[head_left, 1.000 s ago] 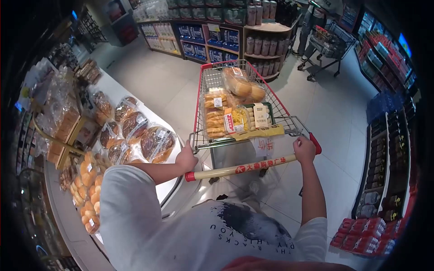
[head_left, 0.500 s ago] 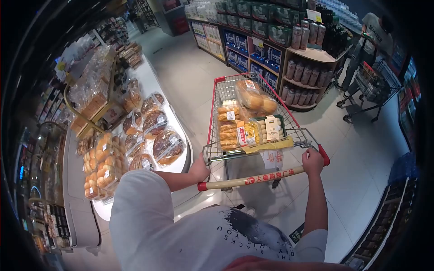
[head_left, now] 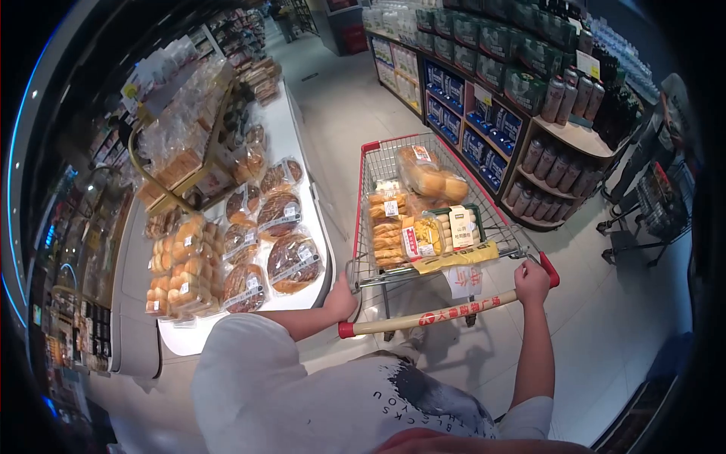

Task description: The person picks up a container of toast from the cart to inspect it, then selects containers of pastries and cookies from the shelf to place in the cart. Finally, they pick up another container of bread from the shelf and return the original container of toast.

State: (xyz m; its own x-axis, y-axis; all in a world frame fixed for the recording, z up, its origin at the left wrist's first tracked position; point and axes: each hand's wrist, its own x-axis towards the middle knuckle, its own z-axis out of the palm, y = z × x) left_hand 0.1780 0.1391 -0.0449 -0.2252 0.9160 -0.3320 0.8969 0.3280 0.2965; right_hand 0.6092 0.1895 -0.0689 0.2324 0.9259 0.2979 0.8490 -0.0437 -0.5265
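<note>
A shopping cart (head_left: 393, 324) stands in front of me, its beige handle bar with red ends nearest my body. My left hand (head_left: 340, 300) is closed on the cart's metal frame by the left end of the bar; its fingertips are partly hidden. On the right side, my right hand (head_left: 532, 282) grips the frame beside the red end cap in a fist. In the basket lie packs of round buns (head_left: 432, 175), a stack of golden pastries (head_left: 387, 234), a yellow-filled pack (head_left: 425, 237) and a pale-roll tray (head_left: 458, 228). A yellow strip (head_left: 461, 257) crosses the near edge.
To the left, a white display table (head_left: 327, 261) bears wrapped round breads (head_left: 293, 262), boxed buns (head_left: 181, 268) and a basket of bagged loaves (head_left: 181, 151). Drink shelves (head_left: 566, 178) stand on the right. Beyond them are another cart (head_left: 650, 204) and a person (head_left: 639, 155).
The shelves, other cart and person have shifted right and closer in view as my view turns left. Both hands keep their hold on the cart.
</note>
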